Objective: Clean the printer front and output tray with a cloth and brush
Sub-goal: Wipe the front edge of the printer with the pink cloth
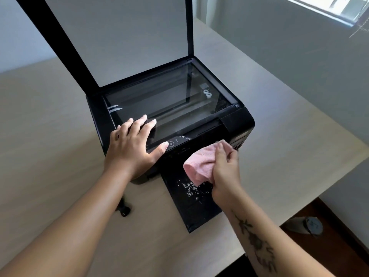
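Note:
A black printer [237, 120] stands on a pale wooden table with its scanner lid [127, 43] raised upright. My left hand [133, 146] lies flat on the printer's front left corner, fingers spread over the scanner glass edge. My right hand [225, 170] grips a pink cloth [199, 164] pressed against the printer's front face, just above the pulled-out black output tray [193, 214]. White crumbs [191, 188] lie scattered on the tray beside the cloth. A black object [124, 210], perhaps the brush, pokes out from under my left forearm.
The table [50, 136] extends left, behind and to the right of the printer, and its right edge [319, 194] drops to a dark floor. A grey cylindrical object [307, 225] lies on the floor below. Grey walls stand behind and on the right.

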Available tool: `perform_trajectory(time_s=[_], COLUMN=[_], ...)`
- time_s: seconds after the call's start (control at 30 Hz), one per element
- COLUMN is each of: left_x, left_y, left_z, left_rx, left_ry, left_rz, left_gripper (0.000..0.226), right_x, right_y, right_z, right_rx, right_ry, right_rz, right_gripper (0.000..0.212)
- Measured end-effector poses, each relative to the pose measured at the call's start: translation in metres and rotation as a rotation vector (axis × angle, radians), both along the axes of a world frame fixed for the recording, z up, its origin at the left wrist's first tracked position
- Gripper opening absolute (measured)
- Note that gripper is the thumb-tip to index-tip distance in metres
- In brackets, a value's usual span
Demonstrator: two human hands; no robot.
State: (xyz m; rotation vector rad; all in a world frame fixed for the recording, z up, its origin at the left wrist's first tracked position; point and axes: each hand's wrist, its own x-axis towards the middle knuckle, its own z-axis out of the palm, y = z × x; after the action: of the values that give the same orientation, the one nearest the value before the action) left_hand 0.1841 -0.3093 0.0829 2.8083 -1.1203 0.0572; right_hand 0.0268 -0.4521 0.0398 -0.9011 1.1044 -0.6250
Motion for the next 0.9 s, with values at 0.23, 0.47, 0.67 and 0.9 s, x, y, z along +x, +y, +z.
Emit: perform_trajectory(time_s=[0.23, 0.47, 0.67, 0.9], left_x=[-0.001, 0.0, 0.0, 0.001], left_y=[-0.001, 0.0, 0.001, 0.0], left_z=[-0.001, -0.003, -0.001, -0.001], left_rx=[-0.02, -0.013, -0.011, -0.002], left_ry=[0.0, -0.005, 0.001, 0.0], left_rz=[0.002, -0.011, -0.019, -0.026], left_gripper=[0.078, 0.074, 0.076, 0.077], right_x=[0.079, 0.085, 0.049, 0.055], right_y=[0.04, 0.018, 0.078, 0.063], right_z=[0.001, -0.022, -0.006, -0.017], right_rx=[-0.013, -0.191, -0.675, -0.512], right_ry=[0.034, 0.062, 0.027, 0.067], right_rz=[-0.293, -0.361, -0.025, -0.011], right_gripper=[0.003, 0.008, 0.058, 0.071])
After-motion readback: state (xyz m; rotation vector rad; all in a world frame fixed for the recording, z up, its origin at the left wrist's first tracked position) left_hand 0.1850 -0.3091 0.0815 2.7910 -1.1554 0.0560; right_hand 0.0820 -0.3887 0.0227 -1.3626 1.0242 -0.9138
